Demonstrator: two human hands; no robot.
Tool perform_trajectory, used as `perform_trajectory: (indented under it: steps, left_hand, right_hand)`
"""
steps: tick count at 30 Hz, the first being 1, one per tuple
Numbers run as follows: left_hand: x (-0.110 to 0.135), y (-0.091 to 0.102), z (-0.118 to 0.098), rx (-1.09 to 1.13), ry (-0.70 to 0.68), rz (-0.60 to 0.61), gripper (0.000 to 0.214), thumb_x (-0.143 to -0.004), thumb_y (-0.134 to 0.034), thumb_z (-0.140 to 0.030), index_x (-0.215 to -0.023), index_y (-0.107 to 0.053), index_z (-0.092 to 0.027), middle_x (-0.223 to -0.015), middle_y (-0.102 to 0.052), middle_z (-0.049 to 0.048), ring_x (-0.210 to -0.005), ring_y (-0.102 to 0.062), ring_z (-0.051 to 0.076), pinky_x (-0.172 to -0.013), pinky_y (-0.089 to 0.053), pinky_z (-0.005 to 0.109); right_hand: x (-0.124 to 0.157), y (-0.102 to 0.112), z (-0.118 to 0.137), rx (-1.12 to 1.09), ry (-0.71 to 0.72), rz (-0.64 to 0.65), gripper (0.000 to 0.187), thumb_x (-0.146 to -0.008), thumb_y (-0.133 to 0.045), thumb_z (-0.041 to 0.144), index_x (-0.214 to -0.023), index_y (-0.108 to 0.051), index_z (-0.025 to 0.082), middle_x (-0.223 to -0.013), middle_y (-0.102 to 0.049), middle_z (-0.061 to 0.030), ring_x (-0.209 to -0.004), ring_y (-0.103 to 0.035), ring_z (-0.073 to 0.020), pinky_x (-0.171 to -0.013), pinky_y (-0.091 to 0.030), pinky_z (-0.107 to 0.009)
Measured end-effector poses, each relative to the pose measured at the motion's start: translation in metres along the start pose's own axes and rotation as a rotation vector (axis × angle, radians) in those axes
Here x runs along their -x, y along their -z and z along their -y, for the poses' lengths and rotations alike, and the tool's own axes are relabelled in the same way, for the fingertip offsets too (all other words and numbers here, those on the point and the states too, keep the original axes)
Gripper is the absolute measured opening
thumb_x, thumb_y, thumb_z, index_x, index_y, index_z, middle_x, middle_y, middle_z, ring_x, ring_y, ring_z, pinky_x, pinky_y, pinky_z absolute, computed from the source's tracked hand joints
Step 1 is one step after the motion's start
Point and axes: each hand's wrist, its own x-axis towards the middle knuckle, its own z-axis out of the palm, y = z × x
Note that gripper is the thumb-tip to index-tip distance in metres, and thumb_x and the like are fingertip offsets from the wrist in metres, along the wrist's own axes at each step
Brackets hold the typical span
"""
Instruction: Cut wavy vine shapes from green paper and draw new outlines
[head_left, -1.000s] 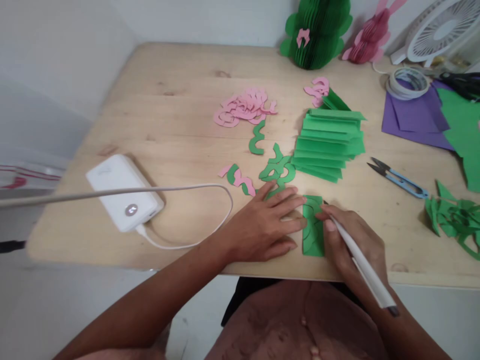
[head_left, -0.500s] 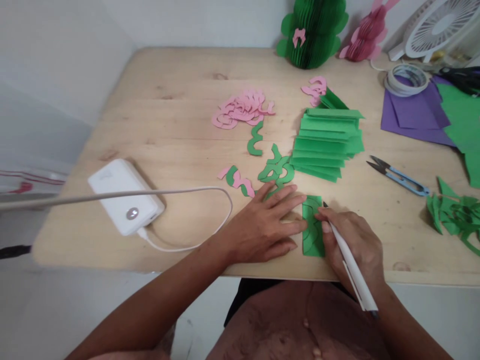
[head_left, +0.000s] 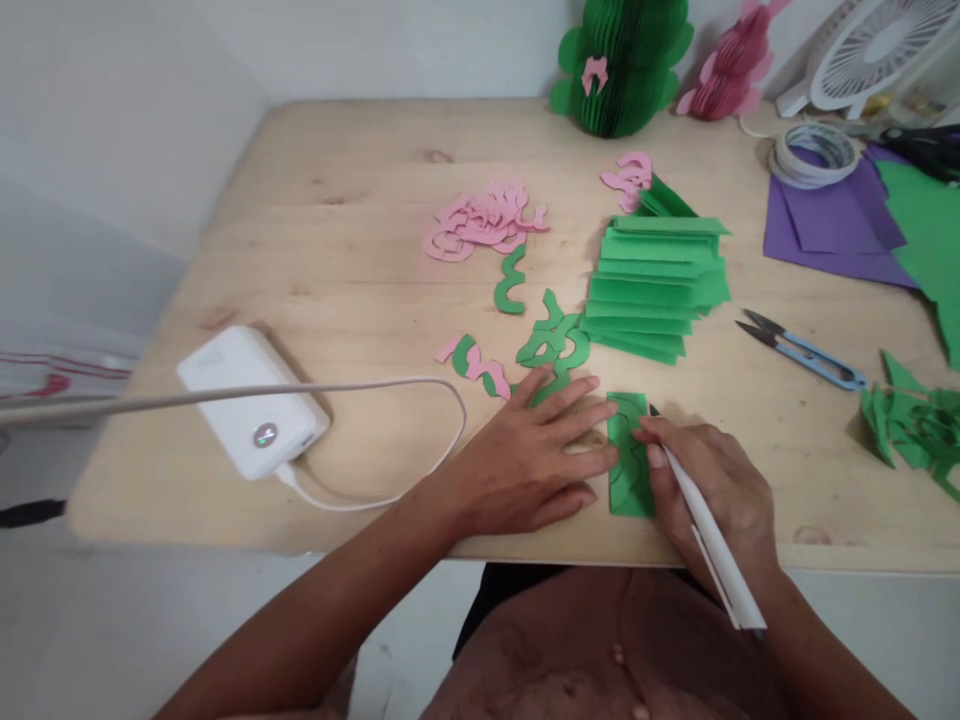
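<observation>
My left hand (head_left: 525, 455) lies flat with fingers spread on the wooden table (head_left: 337, 260), its fingertips pressing the left edge of a small folded green paper strip (head_left: 628, 480). My right hand (head_left: 712, 490) is closed round a white pen (head_left: 709, 540), whose tip rests at the strip's upper right corner. Curved pen lines show on the strip. Just beyond my left fingers lie green curved cut-outs (head_left: 555, 340) and a pink and green cut-out (head_left: 476, 362).
A stack of folded green papers (head_left: 656, 285), a pile of pink cut-outs (head_left: 484, 215), small snips (head_left: 806, 350), green scraps (head_left: 911, 420), purple paper (head_left: 832, 225), a tape roll (head_left: 814, 155), a white power bank (head_left: 251, 400) with cable, paper cactus (head_left: 619, 60), pink paper rabbit (head_left: 724, 70) and fan (head_left: 874, 45).
Both hands have stayed on the green strip. The pen's rear end has shifted a little. The view has drifted slightly.
</observation>
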Motion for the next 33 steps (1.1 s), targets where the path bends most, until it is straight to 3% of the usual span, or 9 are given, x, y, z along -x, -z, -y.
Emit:
perform_trajectory:
  steps: [10,16,21,27,33]
  left_hand:
    - [0.001,0.002,0.001,0.051,0.011,0.040,0.032,-0.089,-0.051,-0.037,-0.117,-0.058,-0.024,-0.145,-0.043,0.0094,-0.140,-0.027,0.030,-0.112,-0.015,0.058]
    - [0.001,0.002,0.002,0.057,0.005,0.017,0.031,-0.087,-0.052,-0.035,-0.115,-0.059,-0.024,-0.144,-0.044,0.0098,-0.138,-0.029,0.030,-0.111,-0.016,0.057]
    - [0.001,0.002,0.002,0.059,0.005,0.018,0.033,-0.088,-0.051,-0.036,-0.118,-0.058,-0.025,-0.144,-0.044,0.0098,-0.138,-0.030,0.030,-0.111,-0.017,0.057]
    - [0.001,0.003,0.003,0.061,0.007,0.037,0.033,-0.089,-0.049,-0.037,-0.119,-0.057,-0.025,-0.145,-0.043,0.0101,-0.138,-0.029,0.030,-0.111,-0.016,0.058]
    - [0.001,0.002,0.003,0.063,0.007,0.023,0.033,-0.090,-0.048,-0.037,-0.119,-0.057,-0.025,-0.145,-0.043,0.0100,-0.138,-0.029,0.030,-0.112,-0.016,0.058]
  right_hand:
    - [0.001,0.001,-0.001,-0.066,-0.052,0.016,0.024,-0.085,-0.057,0.005,-0.106,-0.064,0.013,-0.084,-0.072,-0.0095,-0.077,-0.066,-0.0230,-0.071,-0.050,-0.037]
    - [-0.005,0.015,0.003,-0.400,-0.342,0.059,0.022,-0.088,-0.056,0.014,-0.104,-0.067,0.024,-0.094,-0.071,-0.0038,-0.084,-0.066,-0.0186,-0.072,-0.051,-0.031]
    - [-0.006,0.010,0.007,-0.388,-0.521,0.069,0.006,-0.084,-0.062,0.025,-0.090,-0.064,0.023,-0.073,-0.068,0.0012,-0.061,-0.063,-0.0131,-0.051,-0.049,-0.022]
    - [-0.002,0.001,0.012,-0.266,-0.542,-0.029,0.009,-0.081,-0.066,0.027,-0.077,-0.061,0.020,-0.061,-0.064,0.0025,-0.049,-0.057,-0.0103,-0.044,-0.045,-0.019]
    - [-0.004,0.001,0.012,-0.269,-0.525,0.005,0.010,-0.081,-0.066,0.028,-0.077,-0.062,0.020,-0.061,-0.064,0.0022,-0.048,-0.057,-0.0109,-0.043,-0.046,-0.020]
